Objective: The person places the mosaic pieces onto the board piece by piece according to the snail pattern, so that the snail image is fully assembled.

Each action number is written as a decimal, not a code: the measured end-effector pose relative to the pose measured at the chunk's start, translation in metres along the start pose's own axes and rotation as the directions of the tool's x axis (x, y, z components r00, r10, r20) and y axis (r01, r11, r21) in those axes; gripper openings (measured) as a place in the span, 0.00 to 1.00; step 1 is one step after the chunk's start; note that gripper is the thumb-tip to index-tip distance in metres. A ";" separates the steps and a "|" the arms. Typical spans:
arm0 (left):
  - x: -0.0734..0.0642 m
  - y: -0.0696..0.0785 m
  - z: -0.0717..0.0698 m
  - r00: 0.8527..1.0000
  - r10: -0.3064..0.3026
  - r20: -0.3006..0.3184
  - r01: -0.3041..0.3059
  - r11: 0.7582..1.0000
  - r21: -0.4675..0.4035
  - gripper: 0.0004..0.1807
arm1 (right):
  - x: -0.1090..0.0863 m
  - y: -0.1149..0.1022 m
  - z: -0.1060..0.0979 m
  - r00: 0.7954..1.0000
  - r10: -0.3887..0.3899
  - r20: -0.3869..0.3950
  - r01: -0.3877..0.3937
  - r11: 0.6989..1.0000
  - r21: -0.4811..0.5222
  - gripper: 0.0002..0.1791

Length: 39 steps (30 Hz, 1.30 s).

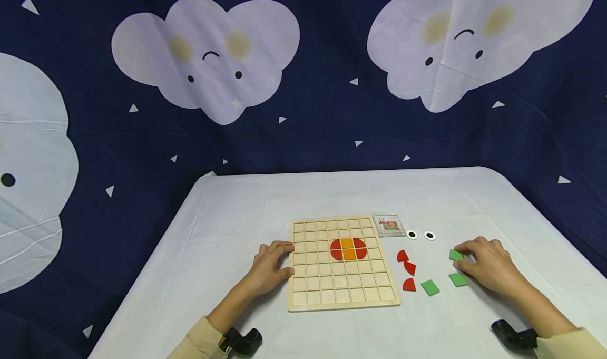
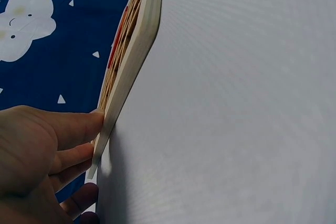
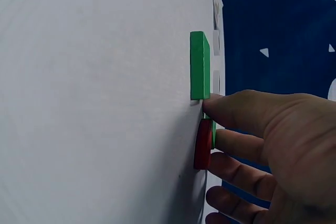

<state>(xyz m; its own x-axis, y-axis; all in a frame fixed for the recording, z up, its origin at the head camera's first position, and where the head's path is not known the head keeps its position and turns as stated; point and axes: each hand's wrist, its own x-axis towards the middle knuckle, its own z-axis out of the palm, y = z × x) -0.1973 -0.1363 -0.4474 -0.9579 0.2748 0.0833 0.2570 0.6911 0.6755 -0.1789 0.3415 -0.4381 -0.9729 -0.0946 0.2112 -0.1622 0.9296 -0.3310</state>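
A wooden grid board (image 1: 314, 297) lies on the table, bearing orange squares (image 1: 348, 249) with red quarter-round pieces (image 1: 336, 249) on both sides. At its left edge is my left hand (image 1: 269, 267), thumb and fingertips touching the rim; the left wrist view shows the thumb (image 2: 79, 127) straight against the side. My right hand (image 1: 490, 264) pinches a green square tile (image 1: 456, 254) between thumb and forefinger. A second green tile (image 1: 458, 280) lies just in front of that hand, a third green tile (image 1: 430, 288) farther left. In the right wrist view a red piece (image 3: 203, 144) shows beside the fingertips.
Three red quarter-round pieces (image 1: 409, 284) lie right of the board. Behind them are two white discs with black centres (image 1: 429, 236) and a small picture card (image 1: 389, 225) by the board's far right corner. A dark blue cloth with clouds (image 1: 322, 143) hangs behind the white table (image 1: 246, 206).
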 end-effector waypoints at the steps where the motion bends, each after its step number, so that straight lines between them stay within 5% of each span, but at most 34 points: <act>1: 0.000 0.000 0.000 1.000 -0.001 -0.001 0.001 1.000 -0.001 0.27 | 0.000 0.001 0.001 1.000 -0.005 -0.010 0.005 1.000 -0.001 0.18; 14: 0.000 0.000 -0.001 1.000 0.006 -0.004 -0.006 1.000 -0.001 0.27 | 0.004 -0.008 0.001 0.999 -0.040 -0.033 0.041 0.999 0.033 0.15; 25: -0.001 0.001 -0.001 1.000 0.012 -0.004 -0.012 1.000 -0.005 0.26 | 0.020 -0.072 0.011 0.996 -0.077 0.041 0.073 0.993 0.093 0.13; 39: -0.001 0.002 -0.001 1.000 0.003 0.003 -0.003 1.000 -0.004 0.26 | 0.031 -0.142 0.042 0.950 -0.311 0.020 0.308 0.946 0.099 0.13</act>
<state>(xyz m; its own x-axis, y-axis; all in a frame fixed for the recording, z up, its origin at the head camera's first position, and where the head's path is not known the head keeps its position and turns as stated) -0.1959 -0.1362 -0.4451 -0.9569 0.2784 0.0833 0.2590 0.6874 0.6785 -0.1934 0.1919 -0.4233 -0.8771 -0.3866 0.2851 -0.4696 0.8152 -0.3391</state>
